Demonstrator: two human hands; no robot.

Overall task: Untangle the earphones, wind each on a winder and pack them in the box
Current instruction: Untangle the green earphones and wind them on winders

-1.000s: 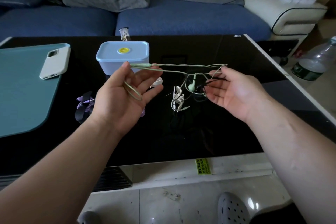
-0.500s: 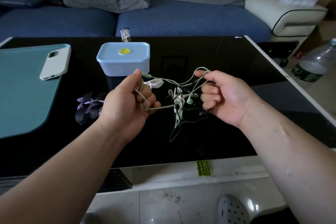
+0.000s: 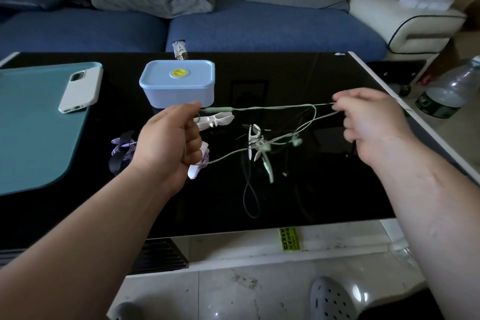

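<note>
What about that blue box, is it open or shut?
Shut: the blue box has its lid, with a yellow disc in the middle, seated flat on top.

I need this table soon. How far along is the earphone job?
Nothing looks finished: the box has its lid on, and a white winder lies bare on the table. In hand: the left hand and right hand pull a green cable taut, with a tangle hanging below it. Left: finish untangling, wind each pair, pack them.
</note>
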